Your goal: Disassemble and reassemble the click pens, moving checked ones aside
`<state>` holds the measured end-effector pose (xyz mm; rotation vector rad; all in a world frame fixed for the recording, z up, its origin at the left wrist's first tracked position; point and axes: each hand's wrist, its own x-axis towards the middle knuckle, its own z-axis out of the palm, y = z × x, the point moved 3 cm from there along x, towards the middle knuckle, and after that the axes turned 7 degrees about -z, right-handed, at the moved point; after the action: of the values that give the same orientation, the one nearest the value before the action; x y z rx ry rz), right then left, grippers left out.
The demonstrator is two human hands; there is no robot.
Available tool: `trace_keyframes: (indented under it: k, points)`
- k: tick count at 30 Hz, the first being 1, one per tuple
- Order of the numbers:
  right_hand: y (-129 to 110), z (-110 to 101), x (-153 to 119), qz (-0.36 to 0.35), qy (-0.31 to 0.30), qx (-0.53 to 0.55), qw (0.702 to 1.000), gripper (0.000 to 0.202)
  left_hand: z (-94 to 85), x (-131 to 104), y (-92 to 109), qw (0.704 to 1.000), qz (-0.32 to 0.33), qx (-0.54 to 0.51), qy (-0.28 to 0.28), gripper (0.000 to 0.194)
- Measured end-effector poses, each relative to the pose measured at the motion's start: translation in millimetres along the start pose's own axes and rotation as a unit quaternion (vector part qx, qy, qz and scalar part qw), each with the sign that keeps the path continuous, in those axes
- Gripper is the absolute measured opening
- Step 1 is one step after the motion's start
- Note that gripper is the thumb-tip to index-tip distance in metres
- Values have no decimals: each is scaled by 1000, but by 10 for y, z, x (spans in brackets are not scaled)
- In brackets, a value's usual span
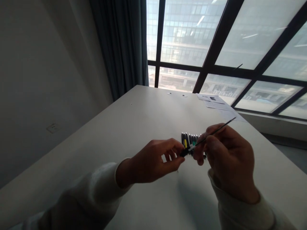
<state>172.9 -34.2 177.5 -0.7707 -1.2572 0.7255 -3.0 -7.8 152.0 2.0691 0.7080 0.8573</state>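
At a white table (148, 121) beside a wide, dark-framed window (184, 35), seen in the head view, a person's two hands work just on the near side of a row of pens (192, 139). Well beyond the row, to its left, hang a dark blue curtain (122, 41) and a pale wall (48, 80) with one socket (52, 128).

One black pen part (185, 151), in front of the row, is pinched between the thumb and fingertips of the left hand (153, 159). One thin dark rod (223, 126), slanting up across the row's right, is clamped between thumb and forefinger of the right hand (230, 159); the two pieces meet at a whitish section. At least seven pens show, one marked yellow, one green.

Beyond the row lie two round fittings (184, 95) and, farther right, several overlapping papers (211, 98). The right hand blocks the row's right end, so its full count cannot be told.
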Motion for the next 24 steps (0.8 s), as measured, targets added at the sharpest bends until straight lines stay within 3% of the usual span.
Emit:
trace_keyframes:
  k: [8, 14, 18, 21, 24]
  points:
    - [-47, -59, 29, -52, 22, -13, 998, 8, -11, 14, -35, 1000, 10, 11, 0, 17]
    - [3, -56, 22, -2, -74, -122, 990, 3, -15, 42, -45, 1000, 6, 13, 6, 16]
    - [14, -64, 33, 42, -152, -144, 977, 14, -18, 76, -94, 1000, -10, -6, 7, 16]
    - [37, -132, 86, 76, -166, -141, 973, 24, -26, 94, -172, 999, -28, -24, 19, 18]
    - [219, -208, 136, 122, -207, -196, 951, 28, -32, 105, -260, 997, -48, -36, 39, 20]
